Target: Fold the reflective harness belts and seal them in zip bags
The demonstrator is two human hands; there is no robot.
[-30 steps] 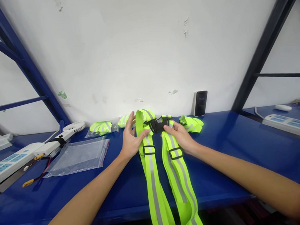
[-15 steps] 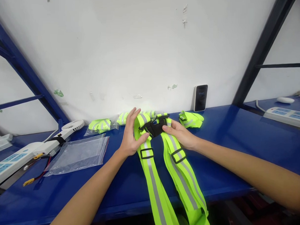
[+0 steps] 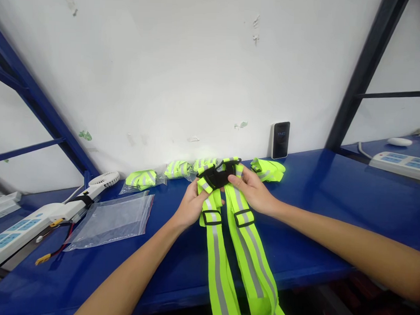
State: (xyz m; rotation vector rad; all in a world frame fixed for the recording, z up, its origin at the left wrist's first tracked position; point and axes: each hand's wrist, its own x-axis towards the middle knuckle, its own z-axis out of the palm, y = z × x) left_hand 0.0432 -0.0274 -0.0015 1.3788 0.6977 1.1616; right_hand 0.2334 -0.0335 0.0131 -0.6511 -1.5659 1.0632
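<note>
Left hand (image 3: 191, 204) and right hand (image 3: 253, 189) fingers clamp straps (image 3: 217, 250) beside the buckle (image 3: 216, 176).

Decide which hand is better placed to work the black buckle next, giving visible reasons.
Probably the right hand: its thumb rests on the black buckle, while the left hand grips the strap below.

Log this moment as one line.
left hand grips reflective harness below black buckle | right hand pinches black buckle | straps hang over blue shelf edge | zip bag lies left

A packing workshop: blue steel-framed bench (image 3: 333, 200); bagged reflective vests (image 3: 141, 178); empty zip bags (image 3: 111, 220); power strips (image 3: 401, 164).
</note>
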